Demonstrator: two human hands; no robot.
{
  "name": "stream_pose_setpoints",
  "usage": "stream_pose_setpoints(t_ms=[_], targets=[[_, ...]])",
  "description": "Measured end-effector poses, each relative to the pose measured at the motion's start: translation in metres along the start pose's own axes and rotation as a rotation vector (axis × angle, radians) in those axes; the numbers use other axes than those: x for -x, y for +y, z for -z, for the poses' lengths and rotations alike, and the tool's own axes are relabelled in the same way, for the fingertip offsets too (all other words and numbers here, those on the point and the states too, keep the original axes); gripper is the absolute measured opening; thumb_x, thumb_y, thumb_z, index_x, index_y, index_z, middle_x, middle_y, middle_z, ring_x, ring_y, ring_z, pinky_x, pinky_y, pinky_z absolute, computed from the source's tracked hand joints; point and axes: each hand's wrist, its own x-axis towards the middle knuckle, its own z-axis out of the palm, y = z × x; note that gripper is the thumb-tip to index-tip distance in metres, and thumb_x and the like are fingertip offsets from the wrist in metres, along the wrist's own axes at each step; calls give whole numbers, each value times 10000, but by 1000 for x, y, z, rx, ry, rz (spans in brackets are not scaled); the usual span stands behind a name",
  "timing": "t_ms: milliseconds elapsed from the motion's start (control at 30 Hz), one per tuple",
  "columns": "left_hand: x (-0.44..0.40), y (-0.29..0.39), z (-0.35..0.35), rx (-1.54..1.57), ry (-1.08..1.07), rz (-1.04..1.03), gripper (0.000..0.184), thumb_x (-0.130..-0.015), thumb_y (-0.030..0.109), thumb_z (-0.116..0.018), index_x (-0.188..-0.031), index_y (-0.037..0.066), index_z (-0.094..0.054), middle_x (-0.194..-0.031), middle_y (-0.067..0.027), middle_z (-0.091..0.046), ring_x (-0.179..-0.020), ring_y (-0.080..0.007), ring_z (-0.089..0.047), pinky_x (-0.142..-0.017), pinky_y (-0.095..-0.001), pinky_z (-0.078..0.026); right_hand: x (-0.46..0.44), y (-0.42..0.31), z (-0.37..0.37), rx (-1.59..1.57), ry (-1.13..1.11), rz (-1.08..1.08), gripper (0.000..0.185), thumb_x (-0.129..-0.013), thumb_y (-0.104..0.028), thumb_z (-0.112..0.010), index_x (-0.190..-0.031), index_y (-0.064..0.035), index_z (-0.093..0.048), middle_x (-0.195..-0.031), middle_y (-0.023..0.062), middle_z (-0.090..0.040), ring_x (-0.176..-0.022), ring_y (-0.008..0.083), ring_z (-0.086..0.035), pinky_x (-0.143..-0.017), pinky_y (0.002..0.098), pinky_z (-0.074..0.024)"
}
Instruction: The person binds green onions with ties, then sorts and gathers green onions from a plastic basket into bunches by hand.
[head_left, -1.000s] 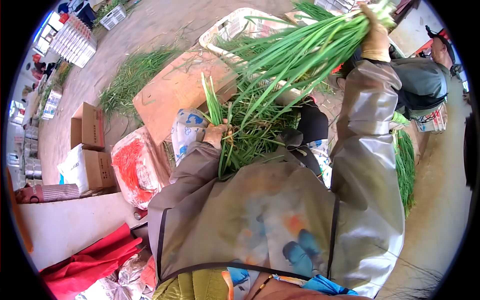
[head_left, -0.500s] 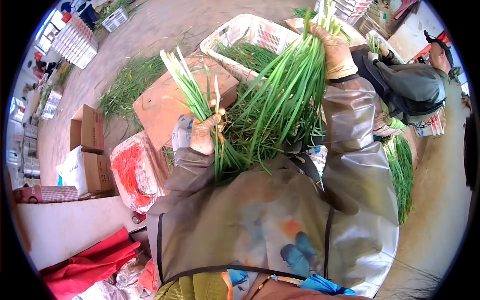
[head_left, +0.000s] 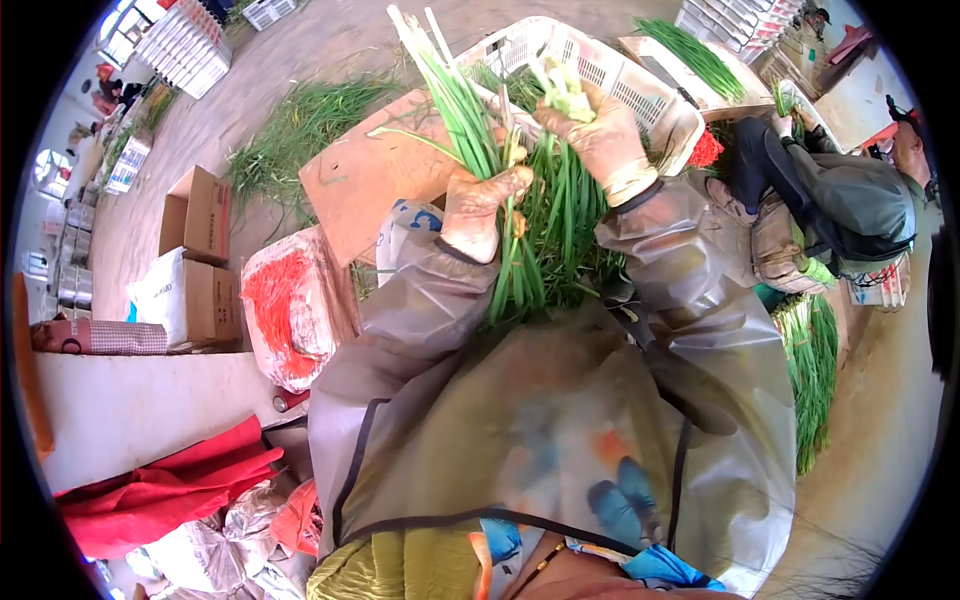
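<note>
My left hand [head_left: 482,208] is closed around a bunch of chives [head_left: 452,98], its white stem ends pointing up and away from me. My right hand [head_left: 606,142] grips a second bunch of chives [head_left: 562,205] near its pale stem ends, the leaves hanging down. Both hands are in front of my chest, close together, with the bunches side by side. Their lower leaves overlap above my lap, so I cannot tell whether the bunches touch. Translucent sleeves cover my arms.
A white plastic crate [head_left: 655,110] stands ahead, beside a brown board [head_left: 365,185]. Loose greens [head_left: 300,135] lie on the floor. At left are a bale of red ties [head_left: 285,310] and cardboard boxes [head_left: 205,215]. A co-worker [head_left: 850,200] sits at right, near bundled chives [head_left: 808,370].
My right hand has come down and inward with its bunch, towards my left hand. My left hand still holds its bunch, now higher and further right in view.
</note>
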Motion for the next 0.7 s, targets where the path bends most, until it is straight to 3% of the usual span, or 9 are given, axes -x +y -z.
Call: stream_pose_setpoints(t_ms=[133, 200, 300, 333, 400, 467, 600, 633, 700], targets=[[-10, 9, -17, -78, 192, 2, 161, -707, 41, -691, -845, 15, -611, -662, -28, -580, -517, -104, -512, -376, -222, -363, 15, 29, -30, 142, -22, 103, 533, -672, -300, -718, -1092, -14, -556, -944, 205, -605, -885, 318, -590, -759, 326, -472], [-15, 6, -7, 68, 271, 80, 106, -733, 68, -670, -821, 38, -619, -614, -7, -543, -468, -104, -480, -358, -228, -363, 14, 31, -31, 131, -44, 106, 534, -694, -284, -711, -1113, 0, -541, -954, 177, -623, -875, 282, -605, -767, 308, -474], [-7, 0, 24, 67, 190, 67, 304, -766, 98, -636, -1056, 103, -543, -700, 10, -524, -529, -93, -477, -343, -232, -352, -12, 40, -7, -340, 22, -180, 521, -757, -311, -673, -1109, 41, -521, -966, 112, -640, -872, 185, -599, -814, 263, -455], [2, 2, 30, 4, 215, 57, 347, -770, 93, -631, -1097, 105, -516, -721, 8, -523, -549, -91, -480, -348, -229, -352, -23, 48, 14, -235, 26, -100, 485, -743, -293, -692, -1061, 44, -548, -936, 99, -642, -861, 162, -586, -794, 261, -448], [15, 7, 47, -39, 259, 148, 335, -782, 67, -610, -1101, 95, -512, -736, 1, -531, -558, -90, -480, -364, -225, -367, -30, 41, 46, -376, 180, -162, 406, -733, -246, -703, -1005, 31, -584, -897, 70, -639, -826, 136, -573, -757, 255, -442], [19, -9, 80, -29, 268, -40, 320, -794, 36, -582, -1103, 82, -510, -760, -15, -536, -585, -95, -489, -407, -214, -389, -40, 50, 70, -472, 299, -115, 330, -711, -195, -719, -951, 5, -613, -862, 48, -632, -776, 135, -562, -720, 257, -436], [30, -6, 118, 119, 290, 66, 260, -814, 59, -578, -1063, 89, -511, -753, -19, -528, -576, -101, -477, -400, -212, -377, -45, 60, 100, -553, 415, -113, 277, -688, -141, -726, -902, 1, -622, -810, 51, -623, -683, 148, -575, -622, 257, -457], [32, -12, 134, 102, 325, 73, 253, -816, 62, -576, -1060, 85, -513, -747, -20, -527, -569, -101, -475, -389, -215, -371, -45, 63, 106, -511, 435, -139, 248, -773, -104, -613, -979, 34, -629, -946, 88, -643, -896, 160, -590, -841, 254, -432], [34, -7, 141, 84, 398, 129, 241, -819, 68, -575, -1051, 80, -514, -716, -22, -523, -542, -100, -473, -382, -213, -369, -47, 67, 119, -406, 505, -143, 245, -780, -121, -617, -973, 28, -633, -950, 95, -643, -894, 153, -587, -831, 250, -432]])
